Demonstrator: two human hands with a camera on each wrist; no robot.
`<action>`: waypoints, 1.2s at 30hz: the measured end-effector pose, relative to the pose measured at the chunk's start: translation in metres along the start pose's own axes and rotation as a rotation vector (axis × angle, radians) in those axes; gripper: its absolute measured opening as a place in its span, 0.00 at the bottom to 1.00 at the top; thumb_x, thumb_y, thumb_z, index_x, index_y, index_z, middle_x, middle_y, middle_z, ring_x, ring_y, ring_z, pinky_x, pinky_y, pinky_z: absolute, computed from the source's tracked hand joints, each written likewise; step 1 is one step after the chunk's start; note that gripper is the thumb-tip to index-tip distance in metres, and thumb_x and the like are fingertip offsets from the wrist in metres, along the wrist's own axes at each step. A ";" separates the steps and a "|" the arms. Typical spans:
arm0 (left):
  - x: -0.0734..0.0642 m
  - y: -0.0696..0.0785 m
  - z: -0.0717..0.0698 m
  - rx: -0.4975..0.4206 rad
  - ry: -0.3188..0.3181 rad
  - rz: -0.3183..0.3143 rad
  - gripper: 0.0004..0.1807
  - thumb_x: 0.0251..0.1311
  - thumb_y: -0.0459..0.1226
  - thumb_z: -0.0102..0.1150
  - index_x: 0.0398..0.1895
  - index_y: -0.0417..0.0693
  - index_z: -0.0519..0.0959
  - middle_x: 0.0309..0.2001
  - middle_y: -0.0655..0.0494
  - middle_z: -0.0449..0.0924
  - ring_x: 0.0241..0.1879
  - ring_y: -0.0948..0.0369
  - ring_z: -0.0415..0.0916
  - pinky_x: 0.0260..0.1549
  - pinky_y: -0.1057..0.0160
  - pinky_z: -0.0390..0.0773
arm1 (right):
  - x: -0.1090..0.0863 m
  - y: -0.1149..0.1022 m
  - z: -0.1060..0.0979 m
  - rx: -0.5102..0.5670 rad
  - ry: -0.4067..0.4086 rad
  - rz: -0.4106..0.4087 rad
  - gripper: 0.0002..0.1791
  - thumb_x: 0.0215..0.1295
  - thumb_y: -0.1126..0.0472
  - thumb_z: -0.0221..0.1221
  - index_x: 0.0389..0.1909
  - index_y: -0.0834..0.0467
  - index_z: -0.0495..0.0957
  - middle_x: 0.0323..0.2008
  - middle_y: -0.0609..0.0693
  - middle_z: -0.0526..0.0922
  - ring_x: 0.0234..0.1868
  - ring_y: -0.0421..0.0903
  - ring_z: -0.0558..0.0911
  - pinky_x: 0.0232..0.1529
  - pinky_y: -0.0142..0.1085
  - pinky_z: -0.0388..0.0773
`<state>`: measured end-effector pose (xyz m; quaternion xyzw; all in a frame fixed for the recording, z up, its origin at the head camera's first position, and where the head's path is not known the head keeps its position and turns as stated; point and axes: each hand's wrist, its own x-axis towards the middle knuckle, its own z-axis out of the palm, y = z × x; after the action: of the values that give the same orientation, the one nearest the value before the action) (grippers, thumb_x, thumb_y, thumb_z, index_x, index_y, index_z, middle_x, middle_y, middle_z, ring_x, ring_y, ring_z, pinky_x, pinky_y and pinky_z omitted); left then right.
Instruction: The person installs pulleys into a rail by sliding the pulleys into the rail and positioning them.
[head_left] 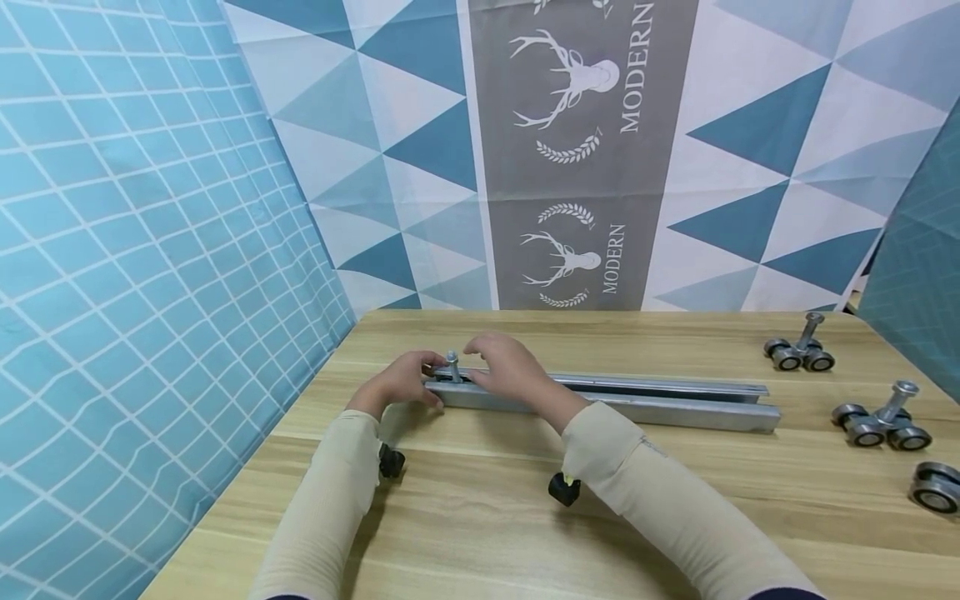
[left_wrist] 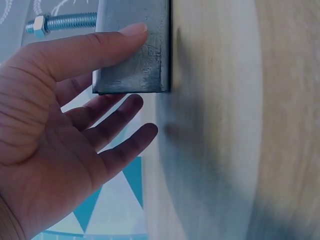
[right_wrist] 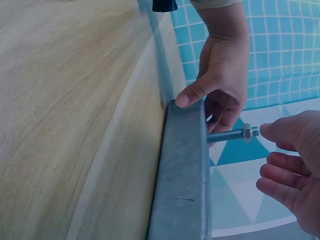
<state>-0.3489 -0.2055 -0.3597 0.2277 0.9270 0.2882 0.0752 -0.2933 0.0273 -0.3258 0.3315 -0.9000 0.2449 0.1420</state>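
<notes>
A grey metal channel rail (head_left: 675, 411) lies lengthwise on the wooden table, its slot facing up. My left hand (head_left: 402, 379) holds the rail's left end, with the thumb flat on the near side wall and the fingers behind; the left wrist view shows the same thumb across the metal (left_wrist: 132, 67). Out of the slot near that end stands a threaded bolt (head_left: 453, 367) with a nut near its tip. Whatever carries the bolt is hidden inside the rail. My right hand (head_left: 513, 371) hovers just right of the bolt, fingers bent loosely, a fingertip close to the bolt's tip (right_wrist: 255, 131).
Two roller trolleys with upright bolts, one farther back (head_left: 802, 354) and one nearer (head_left: 885, 425), stand on the table (head_left: 465, 517) at the right. Part of another roller piece (head_left: 936, 490) shows at the right edge. Patterned cloth (head_left: 420, 167) hangs behind the table.
</notes>
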 end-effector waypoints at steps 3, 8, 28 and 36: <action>0.001 0.003 0.001 0.052 -0.001 0.015 0.40 0.35 0.32 0.81 0.58 0.36 0.75 0.56 0.46 0.77 0.55 0.47 0.73 0.56 0.50 0.71 | -0.006 0.000 -0.005 -0.006 0.004 -0.019 0.18 0.62 0.61 0.65 0.51 0.61 0.80 0.51 0.54 0.81 0.48 0.49 0.81 0.50 0.42 0.76; 0.003 0.008 0.001 0.135 0.001 0.026 0.39 0.34 0.33 0.82 0.56 0.37 0.77 0.54 0.47 0.78 0.54 0.48 0.74 0.55 0.49 0.72 | -0.018 0.000 -0.016 -0.015 0.000 -0.046 0.19 0.60 0.61 0.67 0.51 0.60 0.80 0.50 0.53 0.81 0.48 0.49 0.80 0.50 0.43 0.76; 0.012 0.024 -0.002 0.274 -0.032 0.087 0.35 0.34 0.34 0.83 0.53 0.44 0.80 0.49 0.51 0.80 0.50 0.52 0.76 0.52 0.52 0.74 | -0.071 0.004 -0.072 -0.011 0.030 -0.088 0.20 0.58 0.60 0.69 0.52 0.59 0.80 0.51 0.52 0.81 0.55 0.51 0.78 0.56 0.47 0.73; 0.015 0.021 -0.002 0.216 -0.040 0.055 0.36 0.34 0.32 0.82 0.54 0.45 0.80 0.49 0.51 0.80 0.50 0.55 0.75 0.53 0.53 0.73 | -0.094 0.014 -0.094 -0.054 0.100 -0.094 0.20 0.56 0.62 0.70 0.51 0.60 0.80 0.50 0.52 0.81 0.56 0.53 0.77 0.55 0.49 0.73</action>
<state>-0.3551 -0.1845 -0.3460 0.2654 0.9445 0.1838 0.0611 -0.2245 0.1363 -0.2911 0.3569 -0.8816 0.2296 0.2068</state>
